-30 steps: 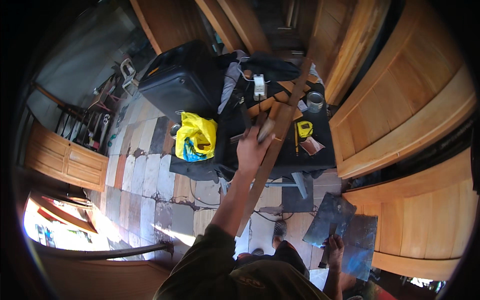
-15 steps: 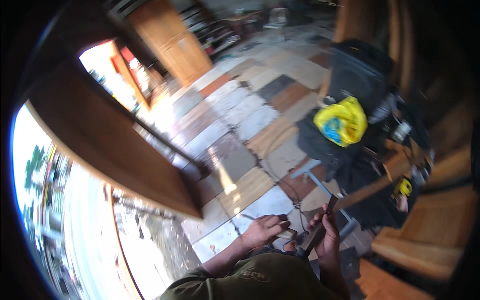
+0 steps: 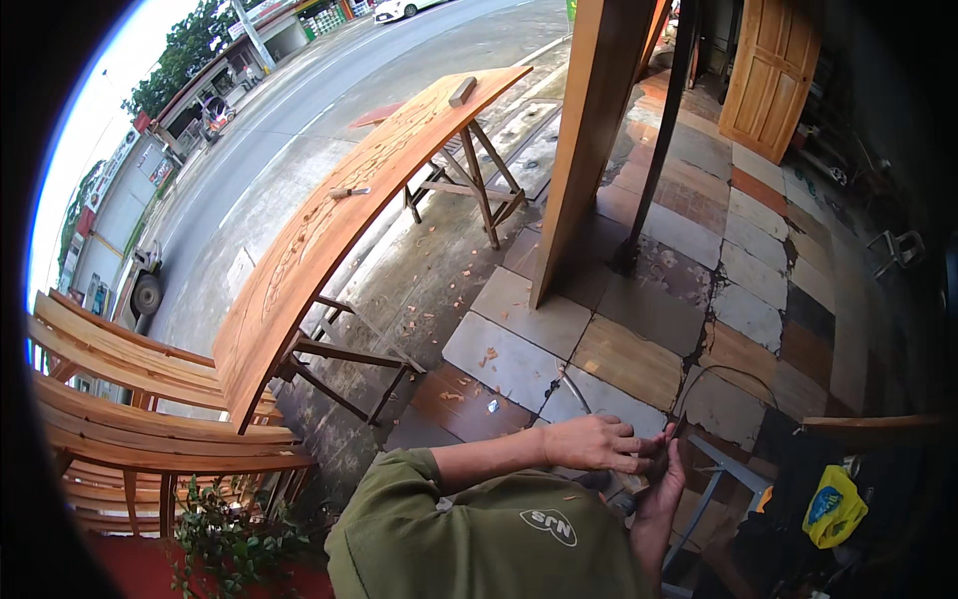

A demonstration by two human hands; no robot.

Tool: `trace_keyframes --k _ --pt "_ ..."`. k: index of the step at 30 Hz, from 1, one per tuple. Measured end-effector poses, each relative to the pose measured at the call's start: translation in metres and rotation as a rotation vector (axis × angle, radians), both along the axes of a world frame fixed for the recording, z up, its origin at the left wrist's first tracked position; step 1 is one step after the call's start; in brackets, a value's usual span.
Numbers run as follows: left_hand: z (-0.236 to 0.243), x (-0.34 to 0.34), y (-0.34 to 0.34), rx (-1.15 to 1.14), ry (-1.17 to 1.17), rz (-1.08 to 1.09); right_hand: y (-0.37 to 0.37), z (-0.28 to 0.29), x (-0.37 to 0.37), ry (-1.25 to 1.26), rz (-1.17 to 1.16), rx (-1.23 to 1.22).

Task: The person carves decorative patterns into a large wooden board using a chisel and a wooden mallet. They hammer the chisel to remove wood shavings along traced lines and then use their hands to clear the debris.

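Close in front of my body, both hands work near each other. My left hand [image 3: 599, 442] has its fingers curled over a slim hand tool that looks like a gouge; its grey metal shaft [image 3: 576, 391] sticks out beyond the knuckles, towards the floor tiles. Fingers hide most of the handle. My right hand [image 3: 663, 491], thumb up and palm turned inward, is closed on a dark flat bar [image 3: 681, 428], of which only a thin edge shows. The fingertips of both hands meet or overlap there.
A carved wooden panel [image 3: 299, 270] lies on trestles [image 3: 477, 185], bearing a wooden-handled tool [image 3: 349, 192] and a grey block [image 3: 462, 92]. An upright wooden slab [image 3: 584, 150] stands beyond my hands. A metal stand [image 3: 711, 479] and yellow bag [image 3: 834, 507] are right; slatted benches [image 3: 170, 434] left.
My view has swung left towards the street and the carved panel. My hands have come together; the left hand now overlaps the right hand's fingers and the bar.
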State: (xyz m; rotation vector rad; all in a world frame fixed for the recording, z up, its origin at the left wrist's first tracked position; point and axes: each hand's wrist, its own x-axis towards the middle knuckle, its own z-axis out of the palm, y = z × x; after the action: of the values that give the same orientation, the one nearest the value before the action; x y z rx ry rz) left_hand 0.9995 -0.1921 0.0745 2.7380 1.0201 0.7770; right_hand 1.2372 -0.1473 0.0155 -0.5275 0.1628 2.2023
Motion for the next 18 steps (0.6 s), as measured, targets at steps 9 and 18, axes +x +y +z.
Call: trace_keyframes --k 9,18 --pt "-0.028 -0.071 -0.082 -0.113 0.171 0.639 0.031 -0.041 -0.067 -0.244 0.458 -0.104" --pt "-0.02 -0.141 -0.111 0.065 0.223 1.157 0.063 -0.06 -0.128 -0.211 0.728 -0.035"
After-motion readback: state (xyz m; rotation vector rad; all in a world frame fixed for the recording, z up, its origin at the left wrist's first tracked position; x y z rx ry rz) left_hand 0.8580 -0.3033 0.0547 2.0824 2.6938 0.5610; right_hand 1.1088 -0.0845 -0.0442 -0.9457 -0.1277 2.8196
